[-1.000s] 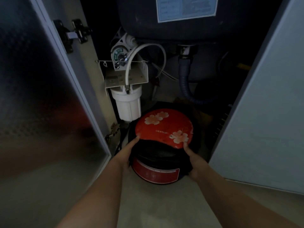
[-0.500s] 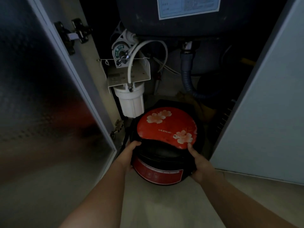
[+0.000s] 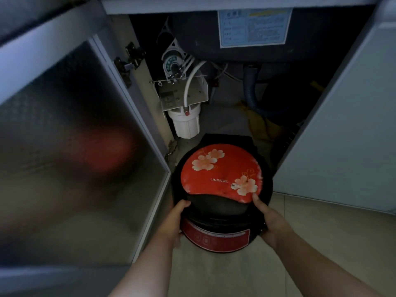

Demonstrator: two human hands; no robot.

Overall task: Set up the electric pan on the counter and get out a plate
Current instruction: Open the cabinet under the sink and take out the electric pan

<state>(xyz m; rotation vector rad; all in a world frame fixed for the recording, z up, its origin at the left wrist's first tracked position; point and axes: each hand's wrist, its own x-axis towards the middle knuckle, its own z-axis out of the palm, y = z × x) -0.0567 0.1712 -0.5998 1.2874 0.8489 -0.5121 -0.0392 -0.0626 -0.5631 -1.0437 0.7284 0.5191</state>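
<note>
Head view: electric pan [image 3: 221,185] seemingly between both hands' grip.

The electric pan [image 3: 222,189] sits in the cabinet mouth between two open doors: the glass door [image 3: 75,157] close on the left, the white door [image 3: 342,146] on the right. Just beyond its far left stands a water filter [image 3: 185,123]; a blue hose [image 3: 251,93] hangs far right. Bare floor [image 3: 225,273] lies near.
</note>
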